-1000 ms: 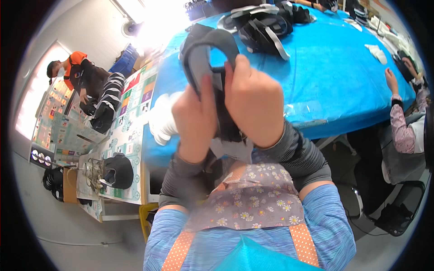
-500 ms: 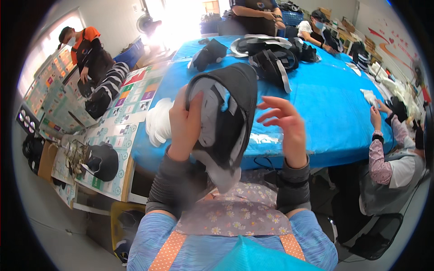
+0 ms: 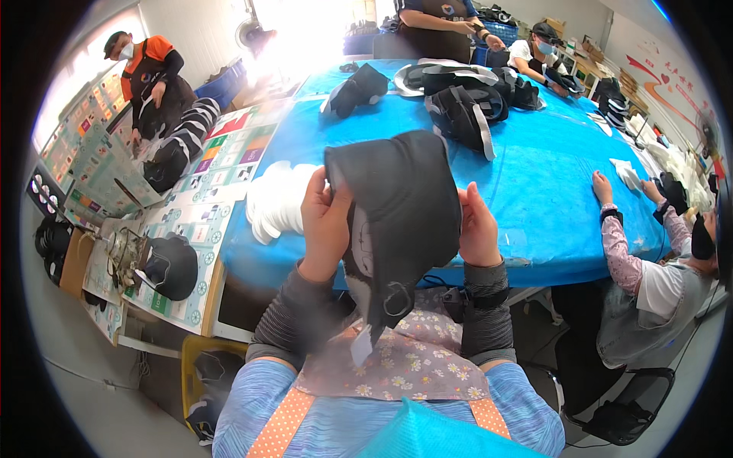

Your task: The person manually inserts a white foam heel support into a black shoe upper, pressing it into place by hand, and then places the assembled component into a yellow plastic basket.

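Note:
I hold up a black cap (image 3: 405,202) in front of my chest, its dark outer side facing me. Pale grey lining shows along its left side, and a white tag (image 3: 362,347) dangles from its lower end. My left hand (image 3: 324,225) is closed on the cap's left edge, thumb in front. At the right edge, my right hand (image 3: 479,227) has its fingers curled against the cap; some fingertips are hidden behind it. Just beyond my left hand, a pile of white rounded pieces (image 3: 276,202) lies on the blue-covered table (image 3: 527,191).
Several black caps with white parts (image 3: 462,114) lie farther back. Another dark cap (image 3: 172,267) sits on the patterned side table (image 3: 206,229) at left, near a row of stacked caps (image 3: 191,130). A co-worker (image 3: 641,275) sits at right; others work around the table.
The cap has turned from showing its lined inside to its black outside. My right hand, earlier apart with spread fingers, has come in to the cap's right edge.

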A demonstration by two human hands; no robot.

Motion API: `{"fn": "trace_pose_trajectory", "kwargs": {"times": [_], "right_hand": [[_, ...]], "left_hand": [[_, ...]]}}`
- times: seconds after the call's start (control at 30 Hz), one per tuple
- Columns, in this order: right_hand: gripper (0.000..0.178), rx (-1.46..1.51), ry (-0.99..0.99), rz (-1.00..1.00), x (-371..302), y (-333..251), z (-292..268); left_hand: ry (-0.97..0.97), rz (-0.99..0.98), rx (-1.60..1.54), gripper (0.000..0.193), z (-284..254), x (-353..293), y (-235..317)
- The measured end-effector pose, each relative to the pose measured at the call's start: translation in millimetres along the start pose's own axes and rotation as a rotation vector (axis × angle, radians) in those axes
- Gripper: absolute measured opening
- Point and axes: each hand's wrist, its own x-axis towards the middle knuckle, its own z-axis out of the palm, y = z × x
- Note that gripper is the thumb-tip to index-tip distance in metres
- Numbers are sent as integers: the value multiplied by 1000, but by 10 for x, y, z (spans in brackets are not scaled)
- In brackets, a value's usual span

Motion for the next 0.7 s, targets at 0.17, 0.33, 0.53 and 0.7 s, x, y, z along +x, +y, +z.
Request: {"fn": "trace_pose_trajectory", "kwargs": {"times": [0.17, 0.33, 0.53, 0.7], "right_hand": [[48, 1, 65, -129, -27, 233, 75], [46, -497, 141, -278, -13, 336, -123], [30, -742, 303, -253, -140, -15, 44], [35, -616, 45, 33, 25, 20, 710]], "left_hand": [[186, -52, -518, 32, -55, 140, -123], [214, 43, -104, 33, -182, 70, -202], [43, 577, 614, 29, -482, -34, 57], [-130, 946, 1035, 31, -774, -283, 450]]}}
